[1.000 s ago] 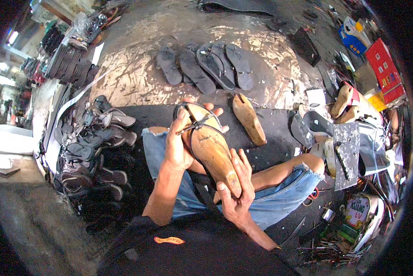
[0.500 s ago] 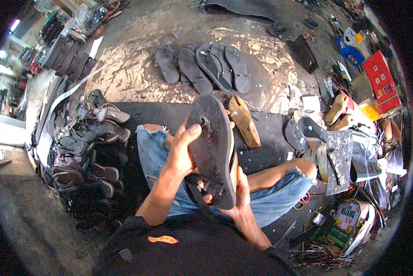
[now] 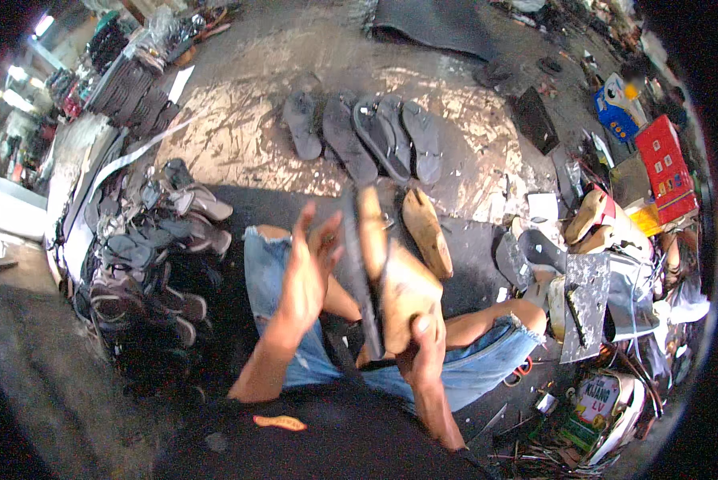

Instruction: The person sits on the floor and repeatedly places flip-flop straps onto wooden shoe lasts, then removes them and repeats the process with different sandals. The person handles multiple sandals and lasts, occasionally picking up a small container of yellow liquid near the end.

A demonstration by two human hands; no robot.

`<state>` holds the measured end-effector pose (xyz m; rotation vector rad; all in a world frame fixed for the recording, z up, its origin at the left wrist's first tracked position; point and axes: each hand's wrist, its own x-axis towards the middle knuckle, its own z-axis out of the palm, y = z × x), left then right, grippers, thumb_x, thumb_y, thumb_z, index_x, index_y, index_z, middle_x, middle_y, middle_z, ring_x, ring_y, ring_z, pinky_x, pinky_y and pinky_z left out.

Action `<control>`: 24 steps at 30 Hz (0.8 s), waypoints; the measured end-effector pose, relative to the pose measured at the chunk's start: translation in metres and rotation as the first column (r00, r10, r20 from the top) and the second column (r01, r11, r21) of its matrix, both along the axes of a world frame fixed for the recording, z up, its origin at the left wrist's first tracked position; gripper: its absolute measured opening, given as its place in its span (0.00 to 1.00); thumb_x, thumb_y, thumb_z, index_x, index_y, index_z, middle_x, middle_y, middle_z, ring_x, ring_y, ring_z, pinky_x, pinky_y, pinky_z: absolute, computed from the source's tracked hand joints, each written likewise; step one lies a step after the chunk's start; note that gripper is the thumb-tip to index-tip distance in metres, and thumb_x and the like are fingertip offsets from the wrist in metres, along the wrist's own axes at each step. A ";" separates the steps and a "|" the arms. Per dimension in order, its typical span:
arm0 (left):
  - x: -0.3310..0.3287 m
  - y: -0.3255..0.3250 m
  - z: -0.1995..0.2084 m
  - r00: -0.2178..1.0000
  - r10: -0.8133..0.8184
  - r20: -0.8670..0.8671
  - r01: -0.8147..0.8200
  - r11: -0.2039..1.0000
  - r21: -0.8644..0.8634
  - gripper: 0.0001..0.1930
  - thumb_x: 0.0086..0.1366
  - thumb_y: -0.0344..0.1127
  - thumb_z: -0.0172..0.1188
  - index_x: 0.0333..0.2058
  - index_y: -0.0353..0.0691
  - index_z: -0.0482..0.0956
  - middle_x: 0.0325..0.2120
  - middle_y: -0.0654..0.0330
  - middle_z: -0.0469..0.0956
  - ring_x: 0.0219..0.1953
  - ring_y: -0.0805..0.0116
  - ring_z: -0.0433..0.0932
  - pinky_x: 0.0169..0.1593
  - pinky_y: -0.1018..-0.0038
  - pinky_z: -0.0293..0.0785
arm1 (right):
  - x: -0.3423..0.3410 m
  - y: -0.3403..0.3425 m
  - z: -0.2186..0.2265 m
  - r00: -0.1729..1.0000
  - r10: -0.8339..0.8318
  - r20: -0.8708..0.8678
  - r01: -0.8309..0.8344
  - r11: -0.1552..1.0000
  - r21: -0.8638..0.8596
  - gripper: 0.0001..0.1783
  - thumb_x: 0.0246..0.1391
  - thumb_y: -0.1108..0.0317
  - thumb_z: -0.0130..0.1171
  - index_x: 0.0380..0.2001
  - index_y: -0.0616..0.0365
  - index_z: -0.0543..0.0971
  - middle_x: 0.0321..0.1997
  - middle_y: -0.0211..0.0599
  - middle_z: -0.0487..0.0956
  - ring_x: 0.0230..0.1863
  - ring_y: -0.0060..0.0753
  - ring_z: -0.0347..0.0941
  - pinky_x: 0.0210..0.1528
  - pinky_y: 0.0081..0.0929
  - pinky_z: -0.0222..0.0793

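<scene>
My right hand grips the heel end of a wooden shoe last, its thumb pressed on the wood. A black sandal sits on that last, its sole turned edge-on to the left and blurred by motion. Close beside the sole, my left hand is open with fingers stretched upward, apart from the sandal. Just beyond them, a second wooden last lies on the dark mat. Farther off, several black sandals lie in a row on a worn, pale-patched board.
A heap of sandals and straps lies at my left. On the right are more lasts, a speckled plate, red-handled scissors, a red box and a tin. A black sheet lies at the far side.
The sandal on its last has turned from sole-up to edge-on, showing the wood. My left hand has let go of the sole and moved left. The view has shifted slightly.
</scene>
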<state>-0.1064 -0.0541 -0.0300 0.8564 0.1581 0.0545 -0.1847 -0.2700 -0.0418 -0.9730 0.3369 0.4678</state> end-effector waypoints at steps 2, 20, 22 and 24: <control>-0.034 -0.039 0.005 0.996 -0.073 -0.059 0.077 0.996 0.051 0.41 0.76 0.60 0.54 0.76 0.44 0.52 0.70 0.53 0.65 0.70 0.57 0.65 0.74 0.60 0.60 | 0.016 0.011 -0.003 0.705 0.067 0.706 0.274 0.892 -0.360 0.39 0.57 0.62 0.74 0.68 0.62 0.70 0.67 0.57 0.72 0.70 0.61 0.67 0.72 0.54 0.62; -0.089 0.005 0.003 0.866 -0.424 -0.265 0.261 0.835 -0.485 0.42 0.62 0.58 0.60 0.65 0.30 0.68 0.55 0.44 0.80 0.53 0.50 0.83 0.60 0.57 0.79 | -0.028 0.001 -0.006 0.955 0.295 -0.032 -0.282 0.934 0.220 0.18 0.76 0.51 0.54 0.37 0.51 0.81 0.30 0.18 0.78 0.28 0.12 0.68 0.29 0.18 0.63; -0.085 0.001 0.036 0.823 -0.512 -0.246 0.371 0.812 -0.450 0.47 0.54 0.55 0.66 0.67 0.30 0.66 0.55 0.46 0.80 0.53 0.51 0.82 0.61 0.58 0.77 | -0.032 0.005 -0.010 0.945 0.298 -0.134 -0.252 0.926 0.282 0.15 0.72 0.50 0.58 0.39 0.49 0.82 0.28 0.17 0.79 0.23 0.15 0.68 0.22 0.17 0.59; -0.067 -0.005 0.066 0.785 -0.562 -0.261 0.571 0.820 -0.049 0.50 0.52 0.53 0.69 0.70 0.32 0.62 0.57 0.51 0.76 0.58 0.58 0.77 0.63 0.63 0.72 | -0.024 0.011 -0.010 0.902 0.291 -0.318 -0.194 0.933 0.303 0.15 0.72 0.51 0.59 0.43 0.51 0.82 0.34 0.22 0.81 0.30 0.19 0.73 0.30 0.22 0.66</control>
